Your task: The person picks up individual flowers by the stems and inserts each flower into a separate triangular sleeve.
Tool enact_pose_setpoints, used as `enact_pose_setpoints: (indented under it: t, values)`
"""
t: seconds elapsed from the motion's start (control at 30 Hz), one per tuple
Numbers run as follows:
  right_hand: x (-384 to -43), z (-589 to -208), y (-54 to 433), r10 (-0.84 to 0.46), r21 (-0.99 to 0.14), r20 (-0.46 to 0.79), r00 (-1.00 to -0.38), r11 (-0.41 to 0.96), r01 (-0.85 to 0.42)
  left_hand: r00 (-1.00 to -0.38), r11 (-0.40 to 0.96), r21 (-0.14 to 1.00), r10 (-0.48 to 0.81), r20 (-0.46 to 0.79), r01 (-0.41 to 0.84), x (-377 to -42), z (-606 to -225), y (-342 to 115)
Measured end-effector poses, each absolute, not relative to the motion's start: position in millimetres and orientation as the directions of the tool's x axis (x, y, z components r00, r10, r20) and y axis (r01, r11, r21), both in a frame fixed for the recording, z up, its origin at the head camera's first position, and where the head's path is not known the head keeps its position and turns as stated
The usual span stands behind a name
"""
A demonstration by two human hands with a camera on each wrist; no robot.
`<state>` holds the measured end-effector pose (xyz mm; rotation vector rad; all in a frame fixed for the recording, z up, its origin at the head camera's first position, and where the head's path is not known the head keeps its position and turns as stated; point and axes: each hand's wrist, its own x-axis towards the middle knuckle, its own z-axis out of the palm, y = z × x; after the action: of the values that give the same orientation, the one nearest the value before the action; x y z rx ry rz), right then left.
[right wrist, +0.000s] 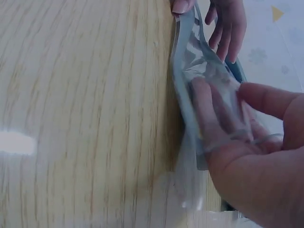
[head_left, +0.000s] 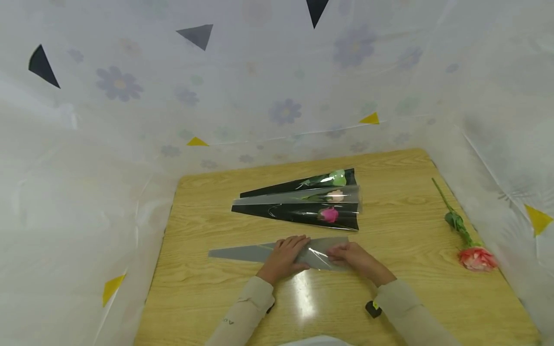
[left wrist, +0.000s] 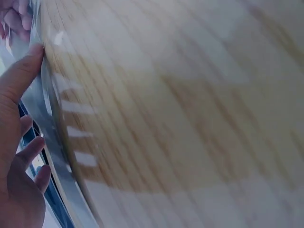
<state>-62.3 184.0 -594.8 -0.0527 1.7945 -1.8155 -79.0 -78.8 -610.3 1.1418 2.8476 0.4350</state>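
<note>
A grey, tapering flower sleeve (head_left: 242, 253) with a clear film front lies across the near part of the table. My left hand (head_left: 285, 257) rests over its middle, fingers extended toward the far edge and thumb at the near edge. At the wide end, my right hand (head_left: 357, 259) holds the sleeve's mouth. In the right wrist view, some fingers (right wrist: 206, 104) of that hand show through the clear film, inside the sleeve, with the thumb against the film from outside. The left wrist view catches the left thumb (left wrist: 28, 69) at the sleeve's edge.
Beyond the hands lie three wrapped flowers: a pink rose (head_left: 330, 215), a peach one (head_left: 335, 195) and a green one (head_left: 338, 178), in black or grey sleeves. An unwrapped coral flower (head_left: 478, 258) with a green stem lies at the right edge. White flowered sheeting (head_left: 259, 86) surrounds the table (head_left: 199, 307).
</note>
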Motion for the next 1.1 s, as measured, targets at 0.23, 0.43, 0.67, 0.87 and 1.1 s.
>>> enact_pose_setpoints:
  t: [0.23, 0.43, 0.67, 0.87, 1.1]
  values:
    - [-63, -592, 184, -0.557, -0.890, -0.323, -0.765, -0.096, 0.446, -0.737, 0.696, 0.315, 0.676, 0.014, 0.645, -77, -606, -73]
    - [-64, -586, 187, -0.610, -0.867, -0.315, -0.728, -0.127, 0.482, -0.742, 0.711, 0.271, 0.670, 0.018, 0.649, -76, -603, -67]
    - [-66, -581, 190, -0.678, -0.805, -0.260, -0.688, -0.241, 0.542, -0.716, 0.689, 0.202, 0.687, 0.126, 0.696, -76, -599, -63]
    - [-67, -578, 191, -0.730, -0.793, -0.240, -0.640, -0.233, 0.563, -0.709, 0.693, 0.148, 0.688, 0.155, 0.705, -76, -598, -63]
    - [-65, -577, 191, -0.741, -0.739, -0.271, -0.615, -0.249, 0.626, -0.692, 0.681, 0.127, 0.702, 0.168, 0.721, -77, -596, -63]
